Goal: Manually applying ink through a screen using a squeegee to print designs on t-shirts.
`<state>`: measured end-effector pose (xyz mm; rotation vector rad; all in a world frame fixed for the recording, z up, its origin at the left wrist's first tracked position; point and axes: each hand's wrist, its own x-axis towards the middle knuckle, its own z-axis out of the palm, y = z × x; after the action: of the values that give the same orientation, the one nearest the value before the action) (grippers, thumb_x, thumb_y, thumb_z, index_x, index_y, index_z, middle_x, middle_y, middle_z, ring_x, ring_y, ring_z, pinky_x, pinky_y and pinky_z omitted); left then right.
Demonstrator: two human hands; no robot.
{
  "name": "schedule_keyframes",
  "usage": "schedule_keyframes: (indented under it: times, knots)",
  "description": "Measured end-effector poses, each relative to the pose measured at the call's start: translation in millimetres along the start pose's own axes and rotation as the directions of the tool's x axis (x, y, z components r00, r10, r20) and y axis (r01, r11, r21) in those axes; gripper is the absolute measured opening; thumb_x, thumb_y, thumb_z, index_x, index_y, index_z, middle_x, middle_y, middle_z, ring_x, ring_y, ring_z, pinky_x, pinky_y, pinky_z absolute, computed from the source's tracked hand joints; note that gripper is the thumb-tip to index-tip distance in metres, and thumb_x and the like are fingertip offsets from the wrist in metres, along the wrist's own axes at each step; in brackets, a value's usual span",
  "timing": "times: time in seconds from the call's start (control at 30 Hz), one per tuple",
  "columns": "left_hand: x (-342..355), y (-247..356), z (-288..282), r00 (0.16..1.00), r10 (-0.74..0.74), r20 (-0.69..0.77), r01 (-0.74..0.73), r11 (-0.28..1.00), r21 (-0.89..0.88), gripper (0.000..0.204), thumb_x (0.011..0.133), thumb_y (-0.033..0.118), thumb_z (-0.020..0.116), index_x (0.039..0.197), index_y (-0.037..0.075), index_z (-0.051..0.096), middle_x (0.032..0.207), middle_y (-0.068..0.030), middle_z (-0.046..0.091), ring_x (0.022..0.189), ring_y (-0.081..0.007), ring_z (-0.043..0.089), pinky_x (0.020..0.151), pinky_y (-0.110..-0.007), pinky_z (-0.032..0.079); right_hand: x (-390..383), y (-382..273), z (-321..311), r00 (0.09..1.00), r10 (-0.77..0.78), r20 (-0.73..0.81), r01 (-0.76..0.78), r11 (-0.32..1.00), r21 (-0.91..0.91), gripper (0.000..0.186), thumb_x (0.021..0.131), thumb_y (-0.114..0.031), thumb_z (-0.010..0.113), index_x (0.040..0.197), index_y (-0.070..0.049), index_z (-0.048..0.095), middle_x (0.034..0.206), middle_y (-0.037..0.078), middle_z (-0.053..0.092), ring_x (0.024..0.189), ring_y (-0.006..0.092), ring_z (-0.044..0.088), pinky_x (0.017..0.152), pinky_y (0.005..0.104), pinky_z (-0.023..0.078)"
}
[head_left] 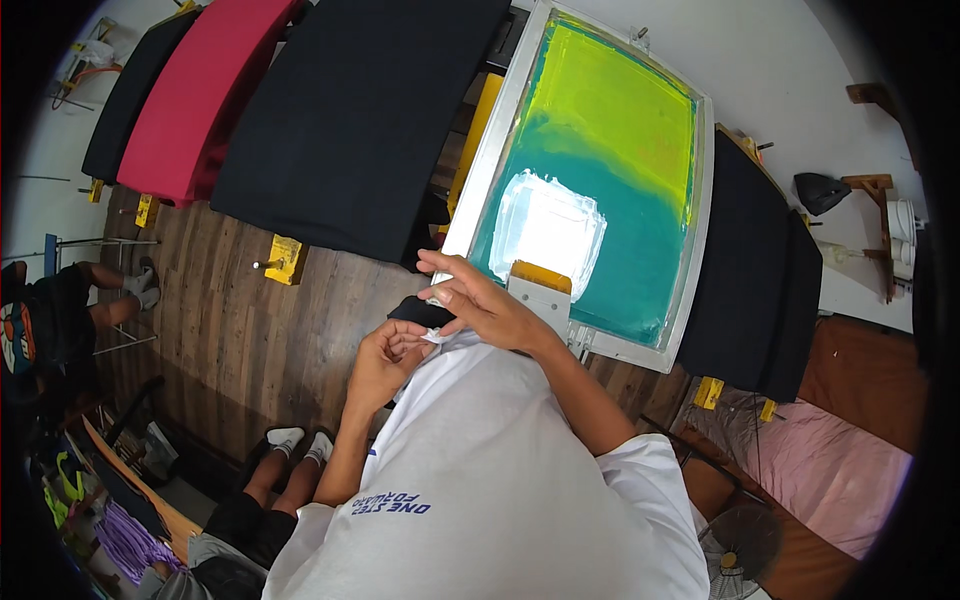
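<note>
In front of my white shirt, my left hand point(385, 362) is closed, thumb and fingertips pinched at a small white bit point(432, 337); whether it is the shirt hem or a loose scrap, I cannot tell. Just above and to the right, my right hand point(487, 305) has its fingers stretched out and apart. Its fingertips reach past the near left corner of a silver-framed printing screen point(640, 270). Teal mesh fills the screen, with yellow-green ink over the far part and a bright white patch nearer me. A metal clamp with a yellow part point(541, 285) sits at the near edge.
Left of the screen lie boards covered in black cloth point(340, 120) and red cloth point(205, 100), with yellow brackets point(287, 260) below. More black-covered boards point(755, 270) stand to the right. Other people's legs point(285, 465) show at lower left. A fan point(738, 550) stands at lower right.
</note>
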<state>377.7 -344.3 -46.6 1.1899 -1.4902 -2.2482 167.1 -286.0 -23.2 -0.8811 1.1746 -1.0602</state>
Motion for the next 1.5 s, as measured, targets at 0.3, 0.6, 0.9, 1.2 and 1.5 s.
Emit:
schedule_keyframes:
  times: [0.3,0.6,0.9,1.2,1.5]
  knots:
    - [-2.1,-8.7,0.1,0.995,0.068,-0.066,-0.070,0.997,-0.030,0.021,0.088,-0.008,0.067,0.108,-0.005,0.061,0.099,-0.0088,0.070,0.092,-0.0109,0.067,0.085,-0.022,0.054,2.5,4.8,1.6,1.000,0.011,-0.009,-0.011,0.998,0.059,0.053,0.106,-0.024,0.042,0.154,-0.011,0.024,0.152,0.019,0.034,0.129,0.0301,0.052,0.087,0.0402,0.060]
    - [5.3,-19.5,-2.3,0.988,0.053,-0.148,-0.095,0.951,-0.293,0.021,0.091,-0.005,0.066,0.111,-0.003,0.059,0.101,-0.0118,0.070,0.094,-0.0160,0.069,0.085,-0.027,0.058,4.0,20.1,7.6,0.988,-0.157,0.013,0.157,0.988,0.004,0.053,0.106,-0.025,0.044,0.153,-0.009,0.026,0.148,0.020,0.035,0.123,0.0274,0.056,0.094,0.0379,0.055]
    - [9.9,-28.0,0.4,0.992,0.082,-0.097,-0.114,0.910,-0.399,0.020,0.091,-0.006,0.065,0.108,0.000,0.059,0.102,-0.0101,0.069,0.093,-0.0142,0.068,0.086,-0.029,0.058,-3.3,27.3,13.9,0.987,-0.158,-0.025,0.159,0.987,0.018,0.053,0.104,-0.016,0.044,0.153,-0.005,0.027,0.143,0.021,0.037,0.118,0.0257,0.059,0.097,0.0364,0.050]
    - [14.5,-33.0,3.1,0.972,-0.135,-0.194,-0.015,0.783,-0.621,0.008,0.093,0.000,0.057,0.100,0.003,0.058,0.090,-0.0053,0.066,0.084,-0.0126,0.065,0.084,-0.027,0.056,-5.5,28.1,25.3,0.967,-0.247,0.068,0.254,0.960,-0.115,0.054,0.103,-0.012,0.046,0.153,-0.006,0.027,0.146,0.018,0.031,0.124,0.0261,0.053,0.102,0.0386,0.047]
    - [16.2,-39.6,8.5,0.952,-0.145,-0.271,-0.056,0.784,-0.619,0.004,0.092,0.005,0.060,0.095,0.002,0.060,0.084,-0.0066,0.065,0.077,-0.0128,0.063,0.076,-0.026,0.055,-15.9,0.6,30.3,0.942,-0.250,0.224,0.307,0.910,-0.279,0.051,0.101,-0.009,0.047,0.149,-0.004,0.033,0.149,0.018,0.030,0.137,0.0304,0.040,0.109,0.0408,0.040]
